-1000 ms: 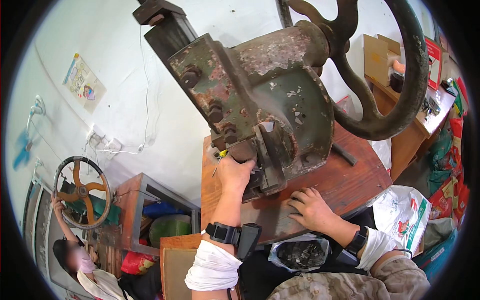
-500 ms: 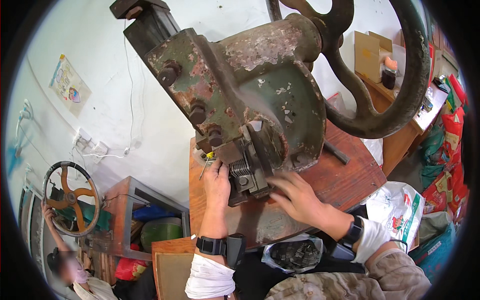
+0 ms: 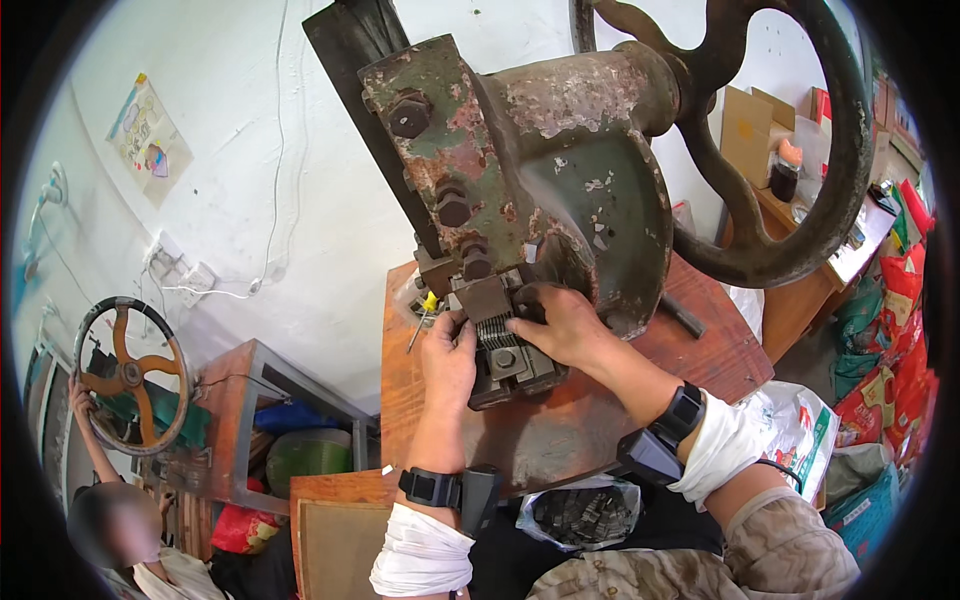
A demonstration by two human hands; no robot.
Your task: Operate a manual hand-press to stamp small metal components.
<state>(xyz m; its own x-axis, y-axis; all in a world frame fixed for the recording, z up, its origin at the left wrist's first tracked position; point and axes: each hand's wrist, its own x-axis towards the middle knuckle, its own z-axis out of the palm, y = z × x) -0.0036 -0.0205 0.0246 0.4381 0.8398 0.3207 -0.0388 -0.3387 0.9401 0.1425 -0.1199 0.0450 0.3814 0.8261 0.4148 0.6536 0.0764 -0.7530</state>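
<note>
My left hand point(image 3: 449, 358) is at the left side of a dark metal die block point(image 3: 515, 372), thumb and fingertips closed together beside the ribbed metal part point(image 3: 494, 330) in its middle. On the other side, my right hand point(image 3: 562, 325) has its thumb against that ribbed part, with its fingers curled behind the die. What either hand pinches is hidden. Above them stands a worn green hand press point(image 3: 430, 150) with large bolts. A yellow-handled screwdriver point(image 3: 430, 303) lies just beyond my left hand.
The press's big handwheel point(image 3: 745, 230) rises at the right. A metal rod point(image 3: 683, 315) sticks out over the reddish wooden bench point(image 3: 640, 375). A bag of dark pieces point(image 3: 588, 515) is near my lap. At the left, another person's hand point(image 3: 80, 397) holds a second wheel point(image 3: 132, 375).
My right hand has moved from the die's near right corner up to the ribbed part. My left hand stays beside the die. The view has shifted, so the press appears more to the right.
</note>
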